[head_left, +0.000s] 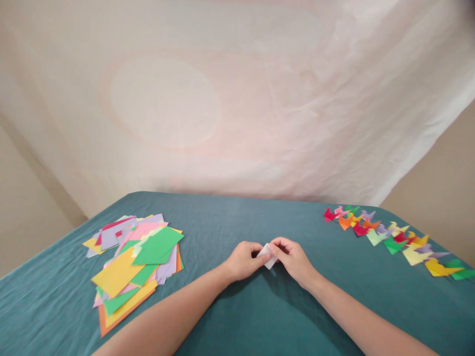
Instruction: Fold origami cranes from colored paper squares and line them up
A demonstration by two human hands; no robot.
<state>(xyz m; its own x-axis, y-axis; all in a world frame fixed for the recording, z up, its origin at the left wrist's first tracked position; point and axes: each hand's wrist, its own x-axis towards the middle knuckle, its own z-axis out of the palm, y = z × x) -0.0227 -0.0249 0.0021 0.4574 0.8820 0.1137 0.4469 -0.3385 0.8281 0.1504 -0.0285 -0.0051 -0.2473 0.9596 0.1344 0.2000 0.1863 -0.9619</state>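
Between my two hands is a small folded piece of pale, whitish paper (270, 263), held a little above the table. My left hand (245, 259) pinches its left side, thumb laid across the front. On the other side, my right hand (291, 256) grips the upper right edge between thumb and fingers. The fingertips behind the paper are partly hidden, and its exact folds are too small to make out.
A loose pile of coloured paper sheets (117, 279) lies on the left of the table. Rows of small folded paper birds (393, 244) stand along the right. Dark green cloth (230, 217) covers the table; a pale fabric sheet (237, 109) hangs behind it.
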